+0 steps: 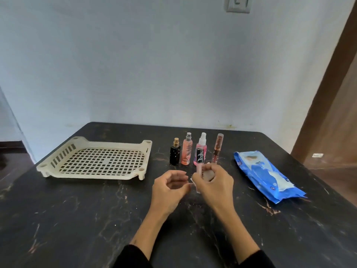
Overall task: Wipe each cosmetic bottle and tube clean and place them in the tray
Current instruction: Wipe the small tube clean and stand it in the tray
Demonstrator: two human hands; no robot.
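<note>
Both hands (193, 182) meet at a pink tube (201, 171), right gripping.

tray (144, 163): 1 | standing bottles (175, 154): 3 | tubes (218, 149): 2 | wipes pack (267, 176): 1 | hands (170, 185): 2

Tray (144, 151) left – 4 bottles (201, 151) mid – wipes pkt (266, 175) right.

I see soft, cool, even light, a faint grey shadow on the wall (228, 78), mild sheen on the desk (77, 219), wide-angle bending at edges, hands slightly blurred.
</note>
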